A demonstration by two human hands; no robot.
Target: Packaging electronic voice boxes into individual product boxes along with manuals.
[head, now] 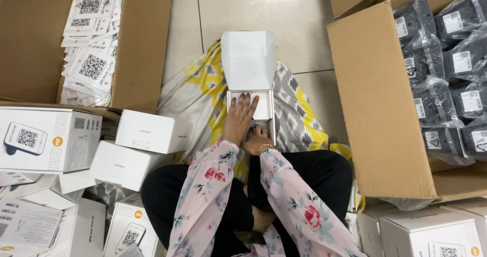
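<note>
A small white box (266,110) lies open on my lap over a yellow, grey and white patterned cloth (198,92), its lid (248,59) flipped up away from me. My left hand (239,116) lies flat inside the box, fingers spread and pressing down on its white contents. My right hand (255,139), with a gold bracelet at the wrist, grips the near edge of the box just below the left hand. Both arms wear floral pink sleeves.
A cardboard carton (142,44) at upper left holds several printed leaflets (91,49). Closed white boxes (152,131) pile up at left and bottom right (431,234). A large carton (375,99) on the right holds several black devices in plastic bags (451,59). Tiled floor lies ahead.
</note>
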